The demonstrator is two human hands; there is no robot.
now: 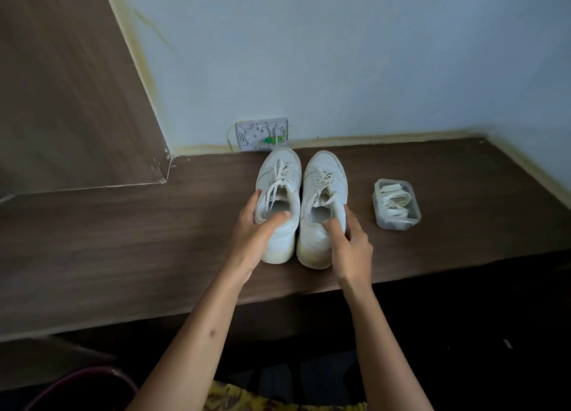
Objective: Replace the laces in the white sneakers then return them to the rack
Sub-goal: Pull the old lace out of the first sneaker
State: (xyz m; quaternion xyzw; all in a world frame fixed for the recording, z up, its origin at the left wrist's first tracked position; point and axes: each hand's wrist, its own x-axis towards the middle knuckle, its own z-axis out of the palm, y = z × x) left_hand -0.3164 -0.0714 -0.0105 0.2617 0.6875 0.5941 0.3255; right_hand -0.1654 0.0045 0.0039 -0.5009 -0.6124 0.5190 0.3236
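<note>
The pair of white low-top sneakers with loosened laces is sitting side by side near the back edge of the dark wood-grain bench (pixel 123 225), toes toward the wall. The left hand (pixel 256 225) is gripping the heel of the left sneaker (pixel 279 191), thumb curled over the collar; the right hand (pixel 349 240) is holding the right sneaker (pixel 321 200) likewise. Both forearms are reaching forward. Judging by this, the work is only starting: old laces are still needing removal. Replacement flat white laces (pixel 395 199) are lying in a small clear plastic container (pixel 378 219) just right.
</note>
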